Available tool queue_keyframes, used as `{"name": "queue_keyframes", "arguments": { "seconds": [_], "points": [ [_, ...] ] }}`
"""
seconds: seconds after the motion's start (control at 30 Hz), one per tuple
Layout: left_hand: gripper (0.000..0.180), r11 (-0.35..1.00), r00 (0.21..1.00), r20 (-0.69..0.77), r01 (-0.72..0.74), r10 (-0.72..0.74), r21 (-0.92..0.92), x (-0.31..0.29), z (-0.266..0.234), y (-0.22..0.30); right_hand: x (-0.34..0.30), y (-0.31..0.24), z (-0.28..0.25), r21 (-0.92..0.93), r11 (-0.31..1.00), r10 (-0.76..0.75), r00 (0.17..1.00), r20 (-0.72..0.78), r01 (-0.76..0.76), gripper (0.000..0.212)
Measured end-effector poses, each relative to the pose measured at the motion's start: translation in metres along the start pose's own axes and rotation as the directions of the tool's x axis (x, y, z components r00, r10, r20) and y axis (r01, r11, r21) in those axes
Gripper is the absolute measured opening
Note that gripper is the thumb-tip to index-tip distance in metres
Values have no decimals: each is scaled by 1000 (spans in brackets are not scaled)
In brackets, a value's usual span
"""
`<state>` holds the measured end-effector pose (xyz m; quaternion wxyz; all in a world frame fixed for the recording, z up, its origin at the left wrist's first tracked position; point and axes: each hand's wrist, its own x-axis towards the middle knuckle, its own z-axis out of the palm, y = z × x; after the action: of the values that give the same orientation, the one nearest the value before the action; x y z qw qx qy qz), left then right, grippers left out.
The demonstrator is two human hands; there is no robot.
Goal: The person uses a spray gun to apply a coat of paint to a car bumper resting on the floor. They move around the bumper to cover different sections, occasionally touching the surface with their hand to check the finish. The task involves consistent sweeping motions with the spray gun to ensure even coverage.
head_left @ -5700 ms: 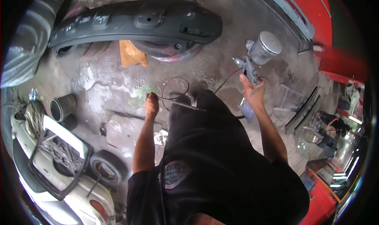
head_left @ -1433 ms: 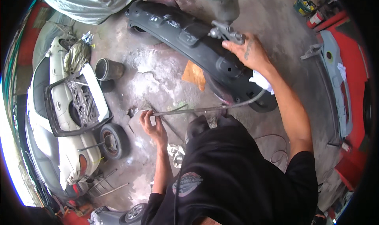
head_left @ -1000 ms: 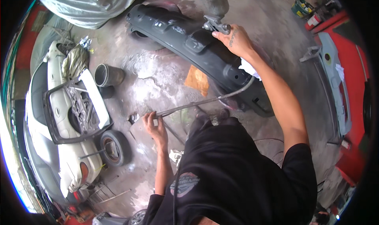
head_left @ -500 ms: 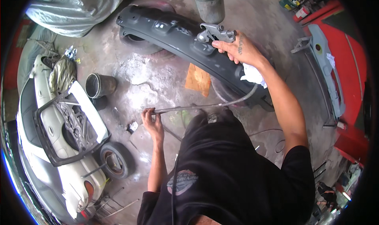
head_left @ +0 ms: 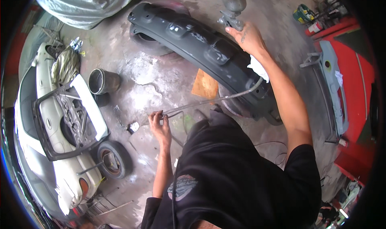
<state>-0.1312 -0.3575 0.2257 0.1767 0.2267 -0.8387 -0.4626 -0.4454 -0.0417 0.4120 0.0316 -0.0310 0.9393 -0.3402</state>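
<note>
My right hand [head_left: 250,39] is closed around a metal spray gun [head_left: 231,21] with a silver cup [head_left: 234,1] on top. It is held out past the far edge of a dark grey car bumper [head_left: 193,42], which rests on tires. A crumpled white cloth [head_left: 258,68] hangs below my right wrist, where the air hose [head_left: 219,98] runs up toward the gun. With its fingers pinched round that hose, my left hand [head_left: 160,128] is in front of me on the left. Whether spray leaves the nozzle I cannot tell.
A tire [head_left: 114,160], a bucket [head_left: 105,81] and a car door frame [head_left: 72,116] are on the left, beside a pale car bumper [head_left: 86,170]. An orange-brown board [head_left: 205,85] lies by the dark bumper. A grey-blue bumper [head_left: 333,84] stands against red panels at right.
My right hand has carried the spray gun away from me, from above the bumper to beyond its far edge. My left hand still pinches the hose. The view has shifted slightly.
</note>
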Motion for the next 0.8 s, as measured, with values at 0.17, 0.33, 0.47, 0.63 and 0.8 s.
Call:
{"name": "queue_keyframes", "arguments": {
  "seconds": [0.17,0.33,0.47,0.63,0.8],
  "points": [
    [23,1000,999,-29,23,-23,10,-2,5,6,-13,-20,0,134,988,-112,965,238,82,38],
    [23,999,995,-91,40,-41,-10,-4,9,13,-14,-38,-3,235,972,-127,897,423,27,40],
    [23,999,993,-111,49,-46,23,-7,10,11,4,-35,8,247,966,-171,906,388,76,37],
    [24,998,993,-98,57,-59,-23,4,13,-1,17,-41,26,61,965,-259,960,108,254,37],
    [24,997,997,-42,65,-67,-40,22,4,-24,12,-59,44,39,978,-206,978,-3,206,37]
  ]
}}
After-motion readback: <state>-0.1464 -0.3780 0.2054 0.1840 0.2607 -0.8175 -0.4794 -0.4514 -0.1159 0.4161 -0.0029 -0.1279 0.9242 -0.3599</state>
